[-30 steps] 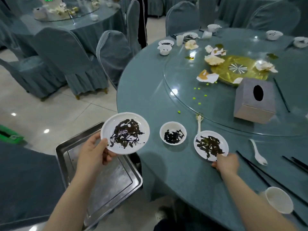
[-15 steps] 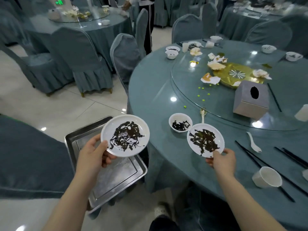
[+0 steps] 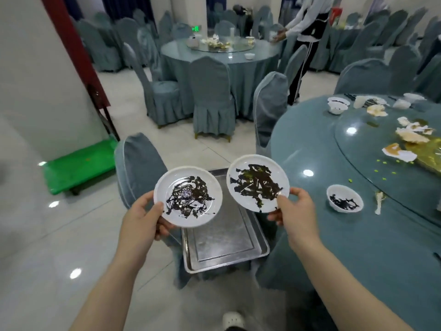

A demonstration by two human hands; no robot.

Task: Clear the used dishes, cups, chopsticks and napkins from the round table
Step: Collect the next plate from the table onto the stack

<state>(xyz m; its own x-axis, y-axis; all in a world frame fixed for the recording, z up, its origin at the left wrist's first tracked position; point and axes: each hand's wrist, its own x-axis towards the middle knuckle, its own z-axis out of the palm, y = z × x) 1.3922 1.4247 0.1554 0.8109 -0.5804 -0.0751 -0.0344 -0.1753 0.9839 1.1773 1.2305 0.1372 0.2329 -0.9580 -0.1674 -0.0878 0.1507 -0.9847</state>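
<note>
I have my left hand [image 3: 143, 216] clamped on the rim of a white plate [image 3: 188, 196] smeared with dark sauce, thumb on top and fingers curled beneath. My right hand [image 3: 292, 210] pinches a second dirty plate [image 3: 257, 183] at its 4 o'clock edge, tilted a little toward me. Both plates hang in the air side by side, close but apart, above a metal tray [image 3: 224, 237] that sits on a covered chair [image 3: 140, 163] just beside the round table [image 3: 358, 235]. On the table at my 2 o'clock, a small white bowl [image 3: 344, 198] with dark residue stands near the edge, a soiled spoon [image 3: 379, 201] just beside it. Farther out at 1 o'clock, crumpled napkins [image 3: 412, 136] and yellow crumbs lie on the glass turntable [image 3: 372, 149], with more cups and bowls [image 3: 336, 107] beyond.
</note>
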